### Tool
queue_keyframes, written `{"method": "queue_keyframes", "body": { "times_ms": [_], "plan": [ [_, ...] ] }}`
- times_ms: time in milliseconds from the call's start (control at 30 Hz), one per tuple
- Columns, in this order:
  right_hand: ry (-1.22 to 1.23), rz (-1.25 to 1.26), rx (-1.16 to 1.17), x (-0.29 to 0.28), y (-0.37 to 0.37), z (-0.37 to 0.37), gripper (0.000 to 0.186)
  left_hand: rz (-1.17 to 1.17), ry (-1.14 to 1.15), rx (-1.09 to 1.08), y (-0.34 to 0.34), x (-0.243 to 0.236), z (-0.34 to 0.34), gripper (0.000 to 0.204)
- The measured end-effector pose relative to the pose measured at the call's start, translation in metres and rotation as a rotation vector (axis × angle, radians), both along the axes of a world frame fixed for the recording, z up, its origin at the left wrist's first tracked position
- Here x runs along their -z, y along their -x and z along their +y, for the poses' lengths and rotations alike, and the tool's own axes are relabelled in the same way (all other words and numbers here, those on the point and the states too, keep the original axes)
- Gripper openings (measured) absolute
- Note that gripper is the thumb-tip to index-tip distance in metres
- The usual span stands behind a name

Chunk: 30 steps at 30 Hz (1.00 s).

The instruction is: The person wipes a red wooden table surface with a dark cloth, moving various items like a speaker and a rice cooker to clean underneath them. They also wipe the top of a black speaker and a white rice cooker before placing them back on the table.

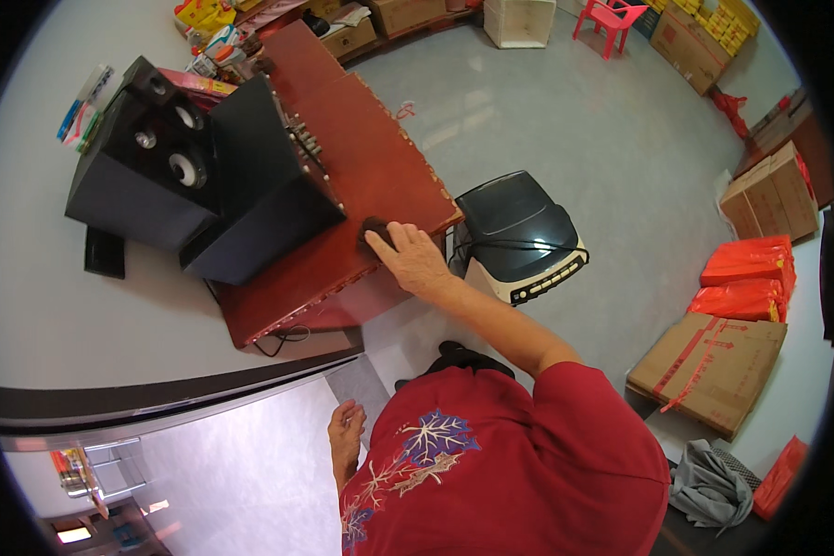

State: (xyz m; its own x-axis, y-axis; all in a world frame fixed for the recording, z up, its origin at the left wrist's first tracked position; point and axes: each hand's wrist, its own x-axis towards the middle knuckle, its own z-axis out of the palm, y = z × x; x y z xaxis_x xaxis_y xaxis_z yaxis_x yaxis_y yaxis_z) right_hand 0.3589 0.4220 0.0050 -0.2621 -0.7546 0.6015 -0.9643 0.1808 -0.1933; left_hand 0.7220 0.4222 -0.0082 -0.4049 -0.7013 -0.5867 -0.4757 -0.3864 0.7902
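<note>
My right hand reaches over the near corner of a reddish-brown wooden cabinet top. Its fingers are closed on a small dark brown object pressed against the surface; the hand hides too much of it to name its kind. My left hand hangs low beside my body, fingers loosely bent and apart, with nothing seen in it. Left of the right hand, on the same cabinet, stand two black speakers, one with pale round cones and one showing a plain black side.
A dark-lidded appliance with a cream button panel stands on the floor beside the cabinet corner. Bottles and packets crowd the cabinet's far end. Flattened cardboard, red bags and cartons lie along the right wall. A pink chair stands far off.
</note>
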Motion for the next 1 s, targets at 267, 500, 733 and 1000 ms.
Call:
{"method": "queue_keyframes", "body": {
  "times_ms": [267, 500, 733, 1000],
  "plan": [
    [-0.093, -0.414, 0.437, 0.028, 0.153, 0.128, 0.055, -0.055, -0.108, 0.044, 0.028, 0.020, 0.029, 0.041],
    [-0.297, -0.441, 0.658, 0.117, 0.177, 0.200, 0.053, -0.008, 0.045, 0.293, 0.080, 0.026, 0.024, 0.042],
    [-0.178, -0.396, 0.182, 0.125, 0.161, 0.179, 0.053, 0.102, 0.211, 0.526, 0.187, 0.036, 0.057, 0.045],
    [-0.204, -0.427, -0.031, 0.113, 0.145, 0.168, 0.052, 0.144, 0.703, 0.590, 0.314, 0.032, 0.077, 0.052]
  ]
}}
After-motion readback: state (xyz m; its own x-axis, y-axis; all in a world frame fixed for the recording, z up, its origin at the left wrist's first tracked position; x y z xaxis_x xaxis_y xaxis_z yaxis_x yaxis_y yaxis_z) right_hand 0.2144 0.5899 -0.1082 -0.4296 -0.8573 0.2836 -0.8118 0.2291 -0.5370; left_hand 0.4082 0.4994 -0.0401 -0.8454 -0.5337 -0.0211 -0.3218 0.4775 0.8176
